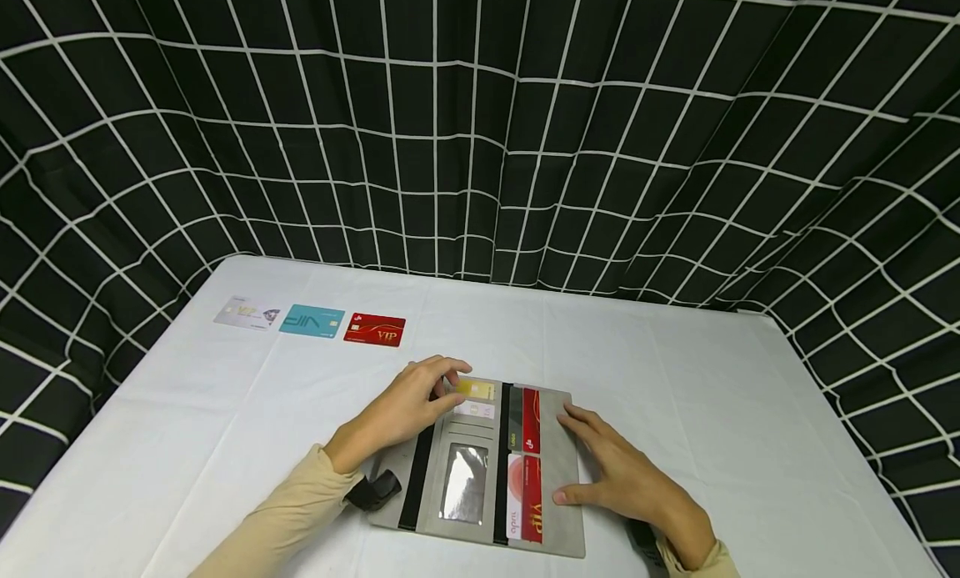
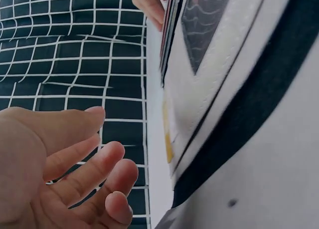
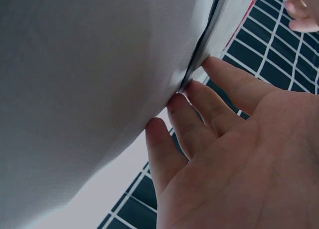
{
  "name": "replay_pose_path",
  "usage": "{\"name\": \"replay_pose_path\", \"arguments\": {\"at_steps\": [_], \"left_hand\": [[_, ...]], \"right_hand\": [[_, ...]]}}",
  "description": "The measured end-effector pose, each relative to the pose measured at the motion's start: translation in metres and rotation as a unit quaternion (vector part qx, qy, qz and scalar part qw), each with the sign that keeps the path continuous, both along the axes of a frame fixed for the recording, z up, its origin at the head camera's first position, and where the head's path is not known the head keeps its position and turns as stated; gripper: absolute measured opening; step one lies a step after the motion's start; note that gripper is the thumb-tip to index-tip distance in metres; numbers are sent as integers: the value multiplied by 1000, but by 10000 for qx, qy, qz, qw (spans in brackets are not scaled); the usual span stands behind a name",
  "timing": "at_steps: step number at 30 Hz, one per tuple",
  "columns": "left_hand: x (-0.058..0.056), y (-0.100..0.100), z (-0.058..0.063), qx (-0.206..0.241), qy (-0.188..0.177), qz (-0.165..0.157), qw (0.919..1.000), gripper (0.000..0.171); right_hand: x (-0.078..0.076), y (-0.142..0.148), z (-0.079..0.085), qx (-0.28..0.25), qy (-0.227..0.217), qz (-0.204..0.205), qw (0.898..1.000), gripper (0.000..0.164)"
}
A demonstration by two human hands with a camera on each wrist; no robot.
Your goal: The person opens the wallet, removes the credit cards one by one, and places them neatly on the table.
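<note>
An opened grey card wallet [image 1: 564,461] lies on the table, with black bands and a clear window [image 1: 465,482]. A yellow card [image 1: 482,389] and a pale pink card [image 1: 482,410] sit in its left panel's upper slots. Red cards [image 1: 531,419] and others fill the right-hand pockets. My left hand [image 1: 408,399] hovers by the yellow card, fingers loosely bent; in the left wrist view nothing lies between thumb and fingers. With fingers extended, my right hand [image 3: 224,134] touches the wallet's edge in the right wrist view.
Beyond the wallet, at the table's far left, three cards lie in a row: a silver card [image 1: 247,313], a teal card [image 1: 312,321] and a red VIP card [image 1: 375,329]. White cloth covers the table [image 1: 675,378]. A black curtain with white grid lines [image 1: 465,128] surrounds it.
</note>
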State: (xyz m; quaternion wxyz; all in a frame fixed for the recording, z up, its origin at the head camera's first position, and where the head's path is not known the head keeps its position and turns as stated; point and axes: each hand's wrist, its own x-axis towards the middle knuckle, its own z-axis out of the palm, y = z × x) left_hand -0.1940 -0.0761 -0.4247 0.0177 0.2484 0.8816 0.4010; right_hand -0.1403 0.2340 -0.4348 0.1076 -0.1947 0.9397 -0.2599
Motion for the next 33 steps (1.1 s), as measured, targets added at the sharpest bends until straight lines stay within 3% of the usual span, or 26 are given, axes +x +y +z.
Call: {"name": "replay_pose_path", "arguments": {"at_steps": [12, 20, 29, 33], "left_hand": [[-1, 1, -12, -183, -371, -339, 9986, 34], [1, 4, -16, -618, -244, -283, 9974, 32], [5, 7, -15, -1064, 300, -372, 9932, 24], [6, 7, -14, -1090, 291, -348, 9930, 26]], "right_hand": [[-1, 1, 0, -12, -80, -46, 10000, 101], [-1, 1, 0, -46, -86, -48, 9999, 102], [-1, 0, 1, -37, -122, -69, 9999, 103], [0, 1, 0, -60, -128, -72, 9999, 102]]}}
